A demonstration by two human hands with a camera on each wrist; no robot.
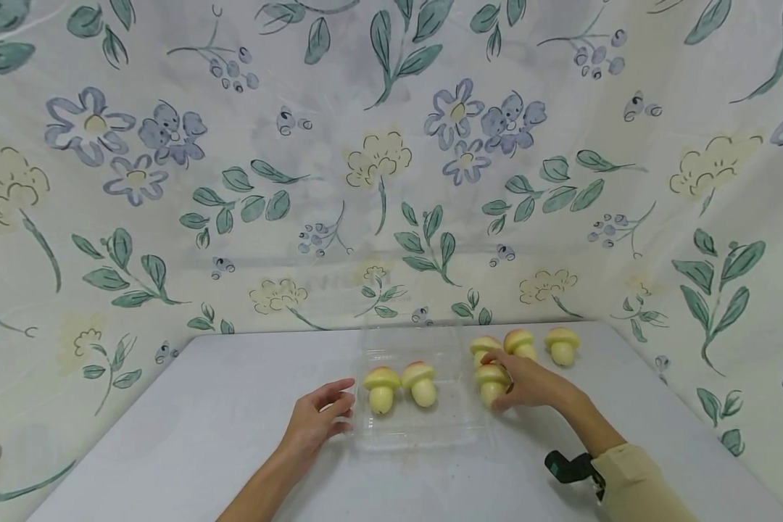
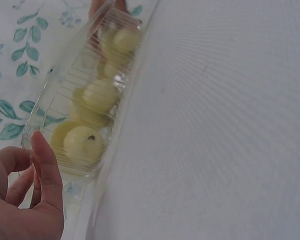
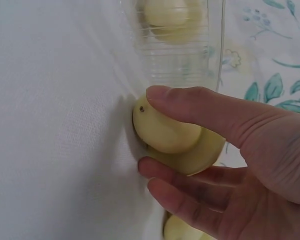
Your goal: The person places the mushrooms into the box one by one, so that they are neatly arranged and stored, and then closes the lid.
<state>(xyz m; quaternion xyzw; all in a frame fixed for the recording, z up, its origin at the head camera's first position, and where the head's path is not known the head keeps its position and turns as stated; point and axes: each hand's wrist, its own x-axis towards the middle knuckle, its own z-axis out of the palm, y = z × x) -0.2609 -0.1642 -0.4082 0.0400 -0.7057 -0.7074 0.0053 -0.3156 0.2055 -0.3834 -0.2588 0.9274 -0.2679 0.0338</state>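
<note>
Two mushroom figures (image 1: 381, 395) lie in the clear container (image 1: 457, 420), beside the left hand (image 1: 316, 417), its fingers relaxed and open; the right hand (image 1: 531, 380) grips a third figure (image 1: 492, 394), three other figures (image 1: 562, 348) beyond it. We judge packing one-third done, four outside.

A white table (image 1: 235, 391) bears a clear plastic box (image 1: 453, 413) and, rightward, yellow mushroom-shaped pieces (image 1: 562, 348)
</note>
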